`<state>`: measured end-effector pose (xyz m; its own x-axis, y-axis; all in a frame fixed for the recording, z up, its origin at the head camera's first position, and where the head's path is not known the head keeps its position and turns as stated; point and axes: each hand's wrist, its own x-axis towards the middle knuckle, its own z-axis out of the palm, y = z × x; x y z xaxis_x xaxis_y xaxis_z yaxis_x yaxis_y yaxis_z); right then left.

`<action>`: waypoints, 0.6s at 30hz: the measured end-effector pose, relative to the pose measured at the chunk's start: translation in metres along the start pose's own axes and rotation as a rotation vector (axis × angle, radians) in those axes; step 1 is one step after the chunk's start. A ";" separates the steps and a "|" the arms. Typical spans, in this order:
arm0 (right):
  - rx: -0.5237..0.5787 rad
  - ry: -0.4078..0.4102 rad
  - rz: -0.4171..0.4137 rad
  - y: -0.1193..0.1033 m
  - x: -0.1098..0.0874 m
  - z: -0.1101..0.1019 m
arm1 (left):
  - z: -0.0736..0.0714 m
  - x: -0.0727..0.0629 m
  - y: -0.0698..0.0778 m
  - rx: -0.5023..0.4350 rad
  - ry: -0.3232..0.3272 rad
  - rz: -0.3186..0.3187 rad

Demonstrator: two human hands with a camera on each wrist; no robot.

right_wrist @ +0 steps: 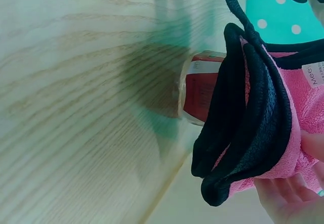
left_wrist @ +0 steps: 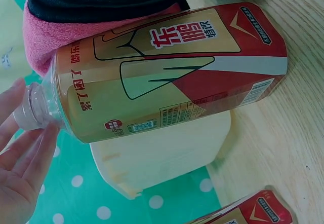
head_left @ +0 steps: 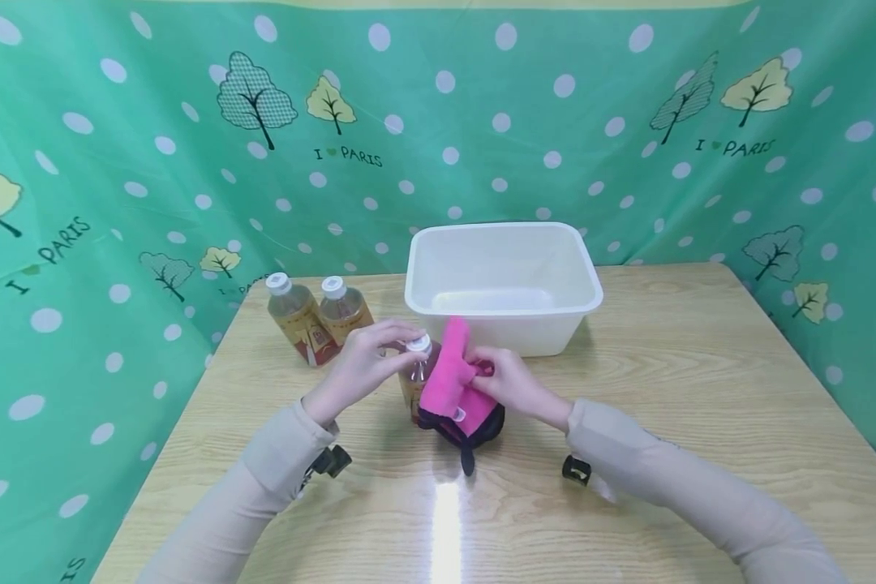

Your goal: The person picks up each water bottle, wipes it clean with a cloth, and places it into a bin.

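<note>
A: What do we see the left hand (head_left: 365, 361) holding?

B: We see its grip pinched together at the top of a labelled bottle (left_wrist: 172, 72), thumb and fingers around the neck and white cap (head_left: 419, 343). The bottle is in front of the white tub (head_left: 526, 332), on the nearer side. We cannot tell whether its base touches the worktop (head_left: 686, 365).

A: And the right hand (head_left: 514, 383)?

B: We find that grip clamped on a folded pink cloth (head_left: 453, 373), fleecy, with black edging. The cloth hangs against the bottle's side, to the right of it in the head view, with one rolled part sticking up beside the cap. We can make out a white tag (right_wrist: 314, 74) on it, and a black strap (head_left: 468, 461) at its lower end.

A: What else do we have around them?

B: We have a red-and-yellow bottle (head_left: 302, 323) and a second capped bottle (head_left: 345, 312) close together, upright at the back left of the worktop. Behind everything we see a green curtain (head_left: 438, 105) with white dots, trees and "I PARIS" lettering.
</note>
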<state>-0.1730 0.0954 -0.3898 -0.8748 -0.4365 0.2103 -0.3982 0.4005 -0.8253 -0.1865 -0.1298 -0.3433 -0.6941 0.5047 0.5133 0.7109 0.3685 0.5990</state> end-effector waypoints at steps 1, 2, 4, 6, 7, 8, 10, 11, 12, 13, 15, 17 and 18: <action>-0.003 -0.002 -0.001 0.000 0.000 0.000 | 0.000 0.000 0.000 -0.003 -0.001 -0.002; -0.004 -0.005 -0.002 0.000 0.000 0.000 | 0.000 0.000 0.000 -0.006 -0.002 -0.003; 0.002 -0.008 0.006 0.000 0.001 0.000 | 0.000 0.000 0.001 -0.008 -0.004 -0.004; 0.005 -0.012 0.011 0.000 0.001 0.000 | 0.000 0.000 0.001 -0.007 -0.005 -0.003; 0.008 -0.013 0.016 0.000 0.002 0.000 | 0.000 0.000 0.001 -0.006 -0.005 -0.003; 0.012 -0.014 0.021 0.000 0.002 0.001 | 0.000 0.000 0.001 -0.005 -0.004 -0.003; 0.017 -0.016 0.031 0.000 0.002 0.001 | 0.000 -0.001 0.001 -0.002 -0.004 -0.002; 0.023 -0.018 0.039 0.000 0.003 0.001 | 0.000 -0.001 0.001 -0.003 -0.004 -0.002; 0.026 -0.019 0.045 -0.001 0.003 0.001 | 0.000 0.000 0.001 -0.003 -0.004 -0.001; 0.028 -0.020 0.051 -0.001 0.003 0.001 | 0.000 0.000 0.001 -0.004 -0.002 0.000; 0.032 -0.023 0.054 -0.001 0.003 0.001 | 0.000 0.000 0.001 -0.008 -0.003 0.002; 0.035 -0.025 0.054 0.000 0.003 0.001 | 0.000 0.000 0.001 -0.012 -0.002 0.003; 0.036 -0.026 0.052 0.000 0.003 0.001 | 0.000 0.000 0.001 -0.013 -0.002 0.004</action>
<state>-0.1752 0.0932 -0.3898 -0.8865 -0.4367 0.1528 -0.3414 0.3945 -0.8531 -0.1856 -0.1296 -0.3429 -0.6913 0.5077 0.5141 0.7119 0.3568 0.6050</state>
